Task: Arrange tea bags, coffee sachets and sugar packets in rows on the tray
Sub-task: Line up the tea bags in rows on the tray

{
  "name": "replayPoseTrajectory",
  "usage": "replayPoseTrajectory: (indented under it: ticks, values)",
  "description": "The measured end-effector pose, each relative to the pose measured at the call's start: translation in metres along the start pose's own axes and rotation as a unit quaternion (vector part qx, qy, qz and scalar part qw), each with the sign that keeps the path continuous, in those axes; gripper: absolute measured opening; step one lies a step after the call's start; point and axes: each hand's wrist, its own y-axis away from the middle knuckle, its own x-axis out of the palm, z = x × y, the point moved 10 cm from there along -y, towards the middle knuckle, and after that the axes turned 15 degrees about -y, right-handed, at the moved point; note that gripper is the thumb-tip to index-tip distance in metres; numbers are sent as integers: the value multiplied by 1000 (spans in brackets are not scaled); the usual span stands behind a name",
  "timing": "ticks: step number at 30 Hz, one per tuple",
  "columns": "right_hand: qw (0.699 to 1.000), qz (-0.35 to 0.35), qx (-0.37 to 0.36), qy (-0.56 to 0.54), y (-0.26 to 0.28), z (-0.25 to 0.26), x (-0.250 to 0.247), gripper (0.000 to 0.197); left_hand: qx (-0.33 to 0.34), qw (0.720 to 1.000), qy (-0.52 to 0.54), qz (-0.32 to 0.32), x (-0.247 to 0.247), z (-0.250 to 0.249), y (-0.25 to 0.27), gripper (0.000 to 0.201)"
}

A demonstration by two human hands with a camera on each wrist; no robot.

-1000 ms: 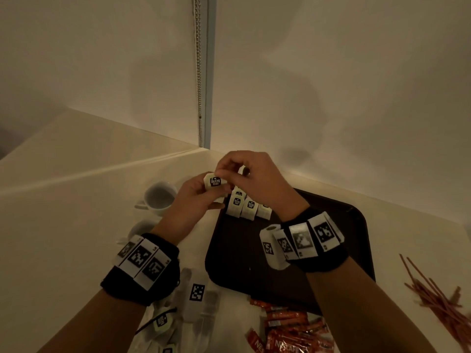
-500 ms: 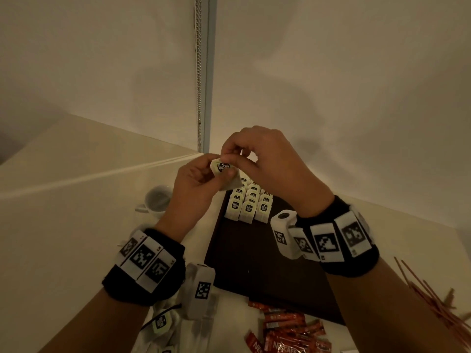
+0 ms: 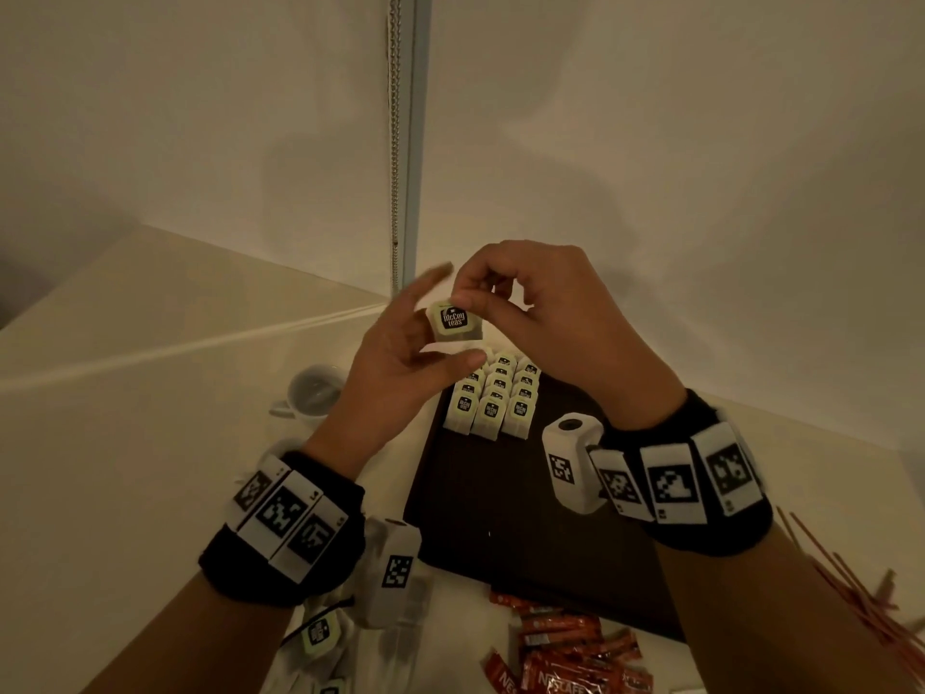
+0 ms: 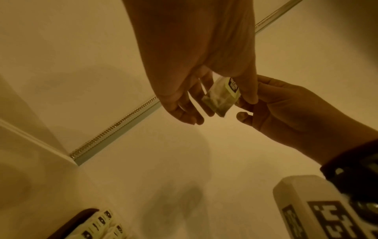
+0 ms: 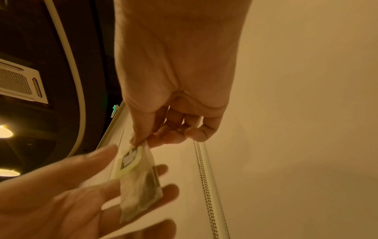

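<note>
A white tea bag [image 3: 453,320] with a dark label hangs in the air above the far left corner of the dark tray [image 3: 500,518]. My right hand [image 3: 470,298] pinches its top edge between thumb and forefinger, as the right wrist view shows on the tea bag [image 5: 137,174]. My left hand [image 3: 420,333] is spread just left of and under the bag, fingers straight, gripping nothing. In the left wrist view the tea bag [image 4: 220,97] dangles between both hands. Three short rows of tea bags [image 3: 495,398] lie at the tray's far left.
Red coffee sachets [image 3: 565,653] are heaped on the table in front of the tray. Loose tea bags [image 3: 320,633] lie at the lower left. A white cup [image 3: 313,393] stands left of the tray. Thin red sticks [image 3: 861,593] lie at the right. The wall is close behind.
Both hands have lifted the tea bag higher. My left hand has let go of it and spread its fingers; the right hand now holds it alone.
</note>
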Motion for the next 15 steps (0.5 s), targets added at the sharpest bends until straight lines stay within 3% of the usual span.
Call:
replayPoseTrajectory:
  ticks: [3,6,15]
  values:
    - [1000,-6,8,-16,4,0,-2,7,27,999,2,-28,-4,-10,-3,29]
    - [999,-10,17,-26,7,-3,-3,5,12,999,-31,-38,-3,-7,-5,13]
    - [997,-34,53,-52,18,-27,-7,14,-24,998,-59,19,13,9,2,26]
